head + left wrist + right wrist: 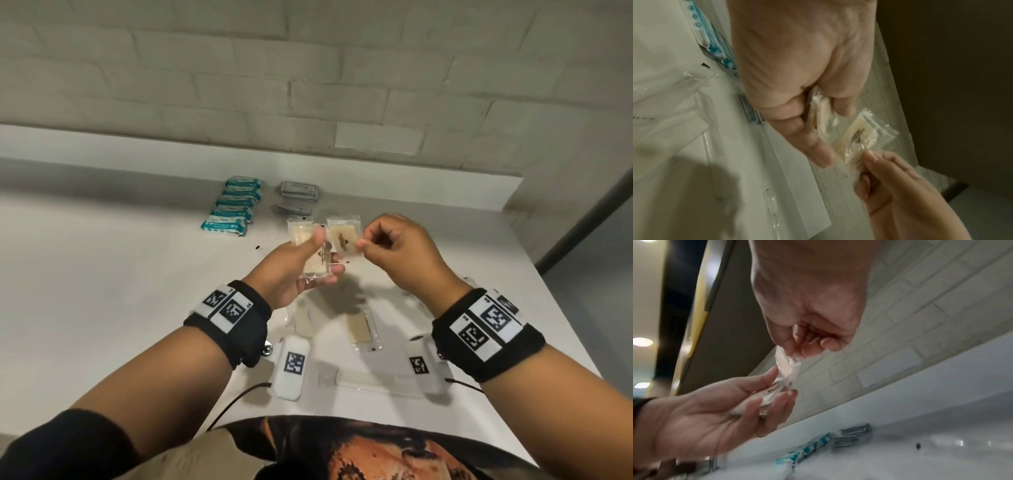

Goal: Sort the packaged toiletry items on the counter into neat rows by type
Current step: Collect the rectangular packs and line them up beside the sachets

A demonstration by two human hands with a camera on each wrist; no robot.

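White counter [102,274] below, left hand [294,270] clutched clear-wrapped beige soap packets [317,263]; right hand [394,246] pinched one packet [344,240], its print blurred.

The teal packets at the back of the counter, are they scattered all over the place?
No, the teal packets lie in one tidy row beside the grey packets.

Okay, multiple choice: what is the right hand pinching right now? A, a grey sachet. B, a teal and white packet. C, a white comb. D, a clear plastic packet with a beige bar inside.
D: the right hand pinches the edge of a clear plastic packet holding a beige bar, raised above the white counter.
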